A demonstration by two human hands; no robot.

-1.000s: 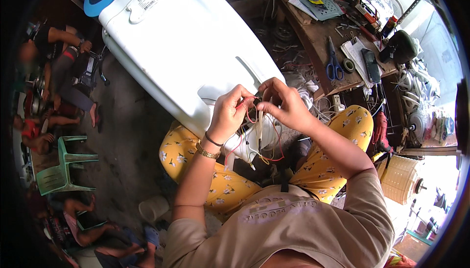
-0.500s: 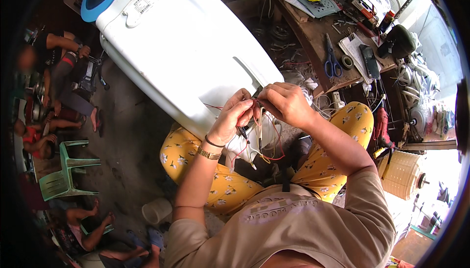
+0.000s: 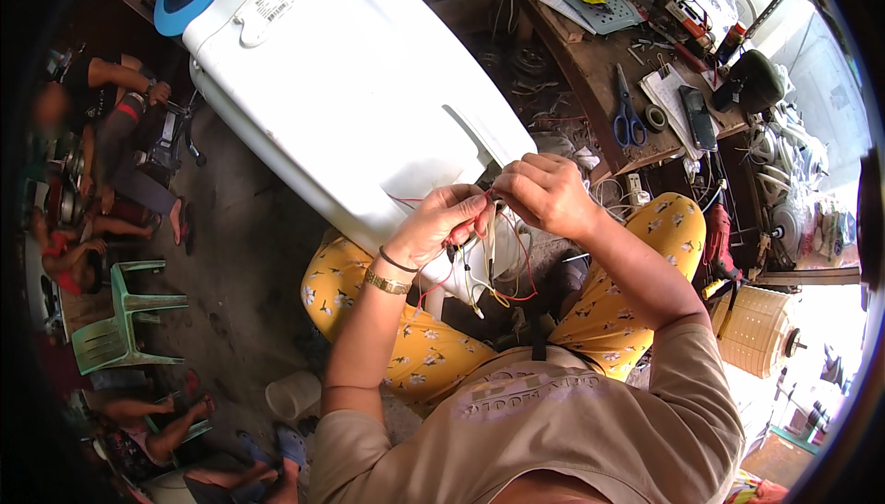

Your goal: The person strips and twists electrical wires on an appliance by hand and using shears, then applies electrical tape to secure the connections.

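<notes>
My left hand (image 3: 441, 224) is closed on red wire (image 3: 482, 211) below the white plastic appliance (image 3: 350, 89), which has a blue-rimmed top. Against it, my right hand (image 3: 546, 193) pinches the same wire with curled fingers; the exact join between the fingertips is hidden. Thin red, yellow, white and black leads (image 3: 505, 295) dangle in loops under both hands, in front of a white part (image 3: 470, 264) at the appliance's lower end. My knees in yellow flowered trousers are on either side.
A workbench (image 3: 590, 71) at right holds scissors (image 3: 630, 122), tape (image 3: 655, 117), a phone (image 3: 698, 117) and tools. A red drill (image 3: 720, 237) hangs below it. At left are several people (image 3: 129, 80), a green plastic chair (image 3: 115, 329) and a bucket (image 3: 290, 396).
My left hand has shifted slightly down from where it was a second ago. My right hand's fingers have curled over and closed in on the wire at the left hand's fingertips.
</notes>
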